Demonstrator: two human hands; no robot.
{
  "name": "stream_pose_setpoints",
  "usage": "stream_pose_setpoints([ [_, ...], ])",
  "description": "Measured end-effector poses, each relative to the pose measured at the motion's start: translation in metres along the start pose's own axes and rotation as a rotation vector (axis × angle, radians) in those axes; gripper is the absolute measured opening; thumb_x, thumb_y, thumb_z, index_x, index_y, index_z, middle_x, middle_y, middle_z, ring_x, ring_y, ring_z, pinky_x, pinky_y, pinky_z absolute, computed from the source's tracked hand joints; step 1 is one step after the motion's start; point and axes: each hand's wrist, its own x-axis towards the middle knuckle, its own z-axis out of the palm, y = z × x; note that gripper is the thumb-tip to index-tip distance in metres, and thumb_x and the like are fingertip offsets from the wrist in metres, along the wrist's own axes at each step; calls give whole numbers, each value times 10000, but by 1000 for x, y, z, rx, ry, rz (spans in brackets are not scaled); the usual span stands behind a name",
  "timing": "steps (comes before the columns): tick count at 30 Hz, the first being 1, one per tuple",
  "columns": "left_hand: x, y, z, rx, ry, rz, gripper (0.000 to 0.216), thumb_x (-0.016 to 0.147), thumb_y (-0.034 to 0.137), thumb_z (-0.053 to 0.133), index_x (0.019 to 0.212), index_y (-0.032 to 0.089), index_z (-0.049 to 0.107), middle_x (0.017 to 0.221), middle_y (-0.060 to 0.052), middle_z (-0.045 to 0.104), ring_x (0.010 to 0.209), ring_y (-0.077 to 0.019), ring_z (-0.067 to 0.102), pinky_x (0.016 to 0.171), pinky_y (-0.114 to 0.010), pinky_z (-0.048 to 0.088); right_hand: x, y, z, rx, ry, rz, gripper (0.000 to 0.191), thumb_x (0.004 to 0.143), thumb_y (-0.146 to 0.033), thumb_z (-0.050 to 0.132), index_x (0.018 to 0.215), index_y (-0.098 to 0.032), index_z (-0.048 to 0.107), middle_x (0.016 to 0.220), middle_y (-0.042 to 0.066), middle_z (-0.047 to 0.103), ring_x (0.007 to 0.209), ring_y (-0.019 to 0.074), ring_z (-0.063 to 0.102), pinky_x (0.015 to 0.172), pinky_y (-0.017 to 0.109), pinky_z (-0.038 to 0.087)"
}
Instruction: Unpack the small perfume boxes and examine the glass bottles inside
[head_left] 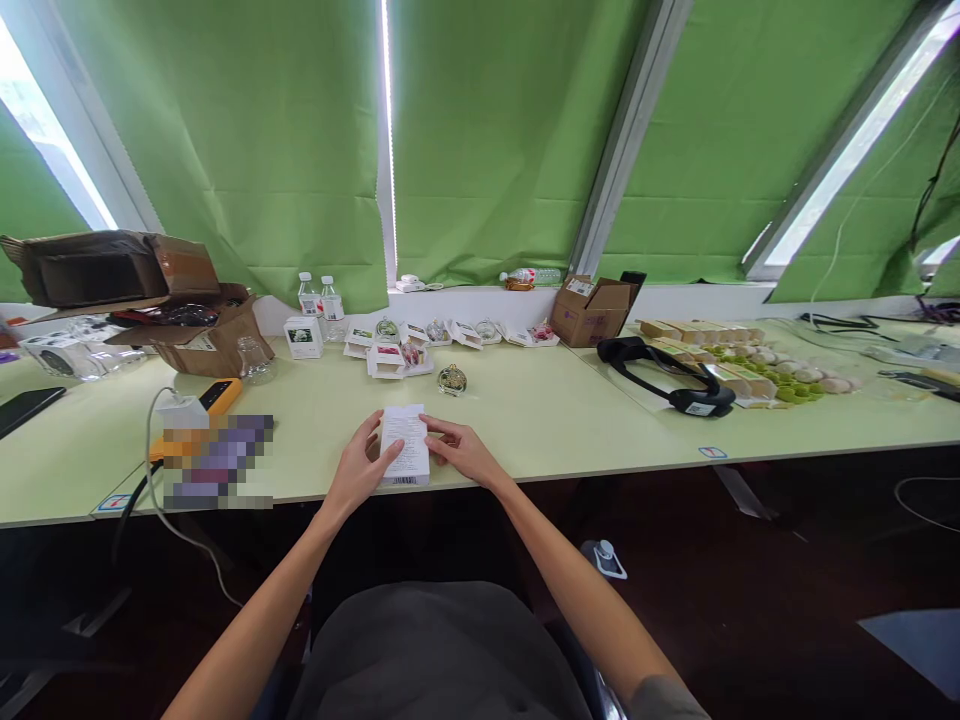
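A small white box (pixel 405 445) with printed text and a barcode lies near the front edge of the pale green table (pixel 570 420). My left hand (pixel 361 467) grips its left side, thumb across the top. My right hand (pixel 465 450) presses against its right side with curled fingers. Just beyond the box sits a small round glass bottle (pixel 452 379). Behind that, several open white boxes with small bottles (pixel 397 358) are spread in a row.
Open cardboard boxes (pixel 187 330) stand at the left, another (pixel 592 310) at the back centre. Two water bottles (pixel 321 300) stand by the wall. A black headset (pixel 675 378) and beige boxes (pixel 720 350) lie at the right. A yellow device (pixel 214 400) lies at the left.
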Motion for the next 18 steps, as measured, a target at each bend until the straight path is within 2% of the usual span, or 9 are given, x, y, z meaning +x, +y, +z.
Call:
stream_pose_setpoints([
  [2, -1, -1, 0, 89, 17, 28, 625, 795, 434, 648, 1355, 238, 450, 1437, -103, 440, 1301, -286, 441, 1060, -418, 387, 0, 0, 0, -21, 7, 8, 544, 804, -434, 629, 1309, -245, 553, 1112, 67, 661, 600, 97, 505, 583, 263, 490],
  [5, -3, -1, 1, 224, -25, 107, 572, 786, 452, 650, 1306, 257, 516, 1489, -82, 366, 1366, -289, 340, 1112, -431, 306, 0, 1, -1, -38, 12, 20, 555, 802, -432, 636, 1309, -223, 554, 947, 55, 693, 575, 103, 504, 594, 279, 497],
  [8, -4, -1, 2, 350, -74, 162, 527, 790, 475, 636, 1266, 266, 558, 1520, -65, 308, 1390, -291, 291, 1114, -439, 300, 0, 2, -1, -56, 23, 23, 558, 800, -432, 643, 1304, -209, 559, 812, 36, 684, 571, 114, 519, 616, 294, 506],
  [11, -4, -2, 3, 446, -103, 224, 501, 807, 483, 614, 1259, 274, 569, 1513, -48, 325, 1406, -286, 255, 1117, -452, 300, 0, 3, -2, -78, 29, 31, 542, 794, -429, 652, 1275, -190, 586, 689, 12, 652, 566, 125, 537, 623, 298, 510],
  [15, -3, -8, 4, 507, -144, 307, 413, 853, 458, 561, 1221, 277, 603, 1430, -26, 462, 1402, -262, 272, 1118, -458, 317, -1, 2, -1, -85, 39, 31, 470, 801, -432, 641, 1196, -176, 641, 777, 40, 677, 585, 124, 559, 617, 287, 519],
  [18, -2, -14, 5, 536, -120, 341, 354, 895, 408, 508, 1203, 267, 616, 1390, -21, 509, 1380, -240, 324, 1113, -447, 343, -1, 1, -1, -113, 41, 35, 450, 801, -431, 640, 1167, -170, 656, 853, 62, 691, 587, 116, 563, 615, 282, 527],
])
